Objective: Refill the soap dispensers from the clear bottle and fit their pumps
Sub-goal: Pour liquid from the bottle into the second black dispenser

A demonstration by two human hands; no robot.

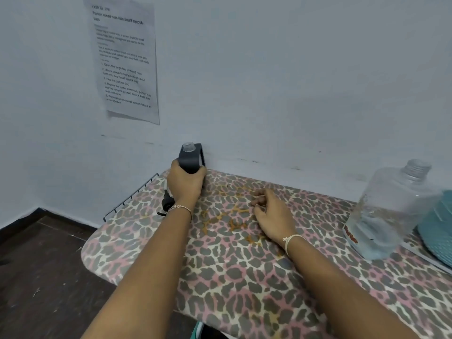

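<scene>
On the leopard-print board (244, 289) the left hand (187, 185) gripped the dark dispenser (190, 159), pump (167, 202) lying beside that wrist, while the right hand (271, 214) rested loose and empty, clear bottle (389, 206) to its right.

Upright dark dispenser (191, 159), neck open; black pump (167, 202) beside; uncapped clear bottle (391, 206) apart.
</scene>
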